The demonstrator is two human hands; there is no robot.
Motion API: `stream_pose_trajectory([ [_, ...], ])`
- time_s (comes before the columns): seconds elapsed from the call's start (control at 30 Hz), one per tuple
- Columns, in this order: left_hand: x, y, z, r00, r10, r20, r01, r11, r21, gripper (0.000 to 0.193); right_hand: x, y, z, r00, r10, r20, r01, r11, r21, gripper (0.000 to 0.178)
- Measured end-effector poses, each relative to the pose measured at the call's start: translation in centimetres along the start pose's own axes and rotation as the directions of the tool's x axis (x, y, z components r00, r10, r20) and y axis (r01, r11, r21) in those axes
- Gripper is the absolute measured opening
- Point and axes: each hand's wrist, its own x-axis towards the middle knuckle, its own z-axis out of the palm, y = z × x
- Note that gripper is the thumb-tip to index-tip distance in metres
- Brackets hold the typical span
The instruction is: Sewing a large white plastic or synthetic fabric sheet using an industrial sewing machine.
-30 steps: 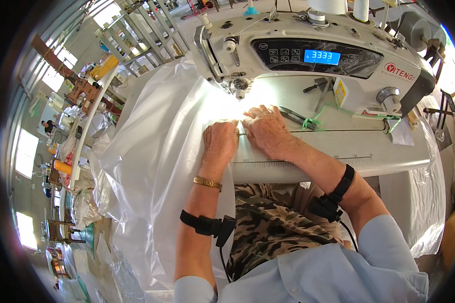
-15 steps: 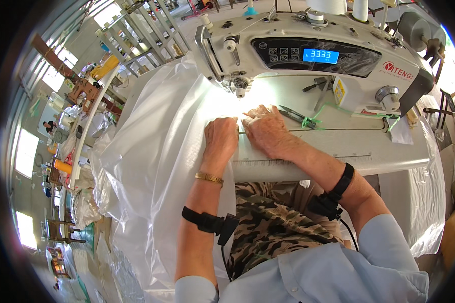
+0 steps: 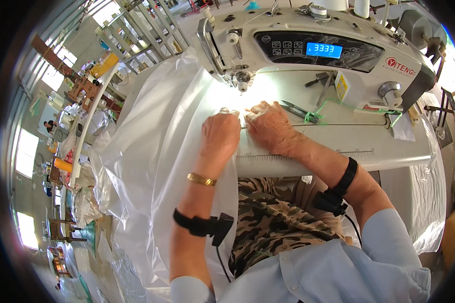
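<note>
A white, film-like sheet (image 3: 159,131) runs over the left part of the table and hangs down beside my lap. My left hand (image 3: 221,132) is closed on the sheet's right edge, just in front of the sewing machine's needle area (image 3: 241,87). Close beside it, my right hand (image 3: 272,127) is bent with its fingertips pinched together at the same edge. Glare from the machine's lamp washes out the fingertips and the needle, so the exact grip is hard to see. Dark-bladed scissors (image 3: 301,111) with green thread lie right of my right hand.
The sewing machine (image 3: 308,30) with a lit panel spans the table's far side. A ruler scale (image 3: 356,153) runs along the near table edge. A metal rack (image 3: 136,33) stands far left, with a cluttered workbench (image 3: 83,136) beyond the sheet.
My left hand has shifted slightly forward and its forearm has swung a little left. The right hand has moved slightly forward and right. Both stay at the sheet's edge.
</note>
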Motion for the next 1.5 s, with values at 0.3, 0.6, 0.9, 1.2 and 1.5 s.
stream_pose_trajectory([
  [0.3, -6.8, -18.2, -10.0, 0.944, -0.177, -0.280, 0.222, 0.965, 0.140, 0.035, -0.4, 0.9, -2.4, 0.998, -0.060, -0.018, 0.062, 0.984, 0.169, 0.032],
  [0.6, -10.1, -19.8, -2.8, 0.889, -0.425, -0.172, 0.447, 0.887, 0.118, 0.041, -0.7, 0.5, -1.9, 0.961, -0.262, -0.092, 0.273, 0.951, 0.143, 0.037],
  [0.9, -13.7, -16.9, -3.7, 0.893, -0.440, -0.100, 0.450, 0.880, 0.153, 0.016, 1.5, -1.9, -1.1, 0.991, -0.130, 0.036, 0.134, 0.978, -0.157, 0.020],
  [1.2, -31.8, -27.0, -15.2, 0.377, -0.835, -0.400, 0.904, 0.237, 0.357, 0.037, -0.9, 4.6, -2.0, 0.997, 0.062, -0.054, -0.069, 0.988, -0.139, 0.033],
  [1.5, -28.6, -22.1, -20.9, 0.803, -0.364, -0.472, 0.551, 0.755, 0.356, 0.072, -10.3, -4.4, -4.2, 0.950, -0.180, -0.257, 0.250, 0.929, 0.273, 0.017],
])
